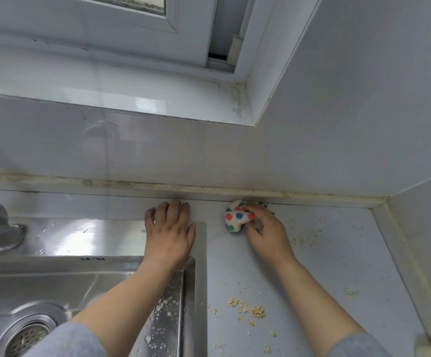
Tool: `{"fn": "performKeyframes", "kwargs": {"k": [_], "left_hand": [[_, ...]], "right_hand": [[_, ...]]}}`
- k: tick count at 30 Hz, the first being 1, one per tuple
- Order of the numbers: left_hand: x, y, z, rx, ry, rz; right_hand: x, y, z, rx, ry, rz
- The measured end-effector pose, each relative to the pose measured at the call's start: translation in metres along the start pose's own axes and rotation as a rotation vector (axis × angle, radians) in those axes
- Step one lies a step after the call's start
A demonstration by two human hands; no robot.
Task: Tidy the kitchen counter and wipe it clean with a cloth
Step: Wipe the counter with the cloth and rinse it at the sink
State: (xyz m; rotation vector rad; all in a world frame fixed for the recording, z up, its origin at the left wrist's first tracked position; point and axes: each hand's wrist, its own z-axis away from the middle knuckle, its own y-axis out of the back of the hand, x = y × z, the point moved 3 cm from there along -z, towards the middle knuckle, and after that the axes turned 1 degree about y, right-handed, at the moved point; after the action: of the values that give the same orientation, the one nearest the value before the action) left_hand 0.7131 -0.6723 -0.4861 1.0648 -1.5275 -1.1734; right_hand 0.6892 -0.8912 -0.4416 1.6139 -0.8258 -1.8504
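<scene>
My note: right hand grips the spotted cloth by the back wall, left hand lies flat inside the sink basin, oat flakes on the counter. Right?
In the head view the left hand lies flat on the sink rim, at its back right corner, not inside the basin. The right hand grips the spotted cloth by the back wall, and oat flakes lie on the counter.

Both arms point(121, 297) reach forward, side by side. The left hand point(169, 229) lies flat, palm down, with its fingers straight and close together. The right hand point(266, 228) is bent over, its fingers curled round a spotted cloth point(236, 219).
</scene>
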Motion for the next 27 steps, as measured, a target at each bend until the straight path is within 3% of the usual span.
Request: {"fn": "performKeyframes", "kwargs": {"k": [13,20,23,27], "left_hand": [[0.009,0.005,0.003,-0.132,0.034,0.011],[0.048,0.016,-0.006,-0.020,-0.071,0.158],[0.066,0.008,-0.012,-0.064,-0.061,0.177],[0.074,-0.009,-0.005,-0.083,-0.018,0.178]], "right_hand": [[0.017,-0.005,0.075,0.055,-0.016,-0.006],[0.018,0.003,0.092,0.039,-0.020,-0.052],[0.021,0.027,0.084,0.141,-0.108,-0.196],[0.022,0.063,0.062,0.255,-0.062,-0.161]]}}
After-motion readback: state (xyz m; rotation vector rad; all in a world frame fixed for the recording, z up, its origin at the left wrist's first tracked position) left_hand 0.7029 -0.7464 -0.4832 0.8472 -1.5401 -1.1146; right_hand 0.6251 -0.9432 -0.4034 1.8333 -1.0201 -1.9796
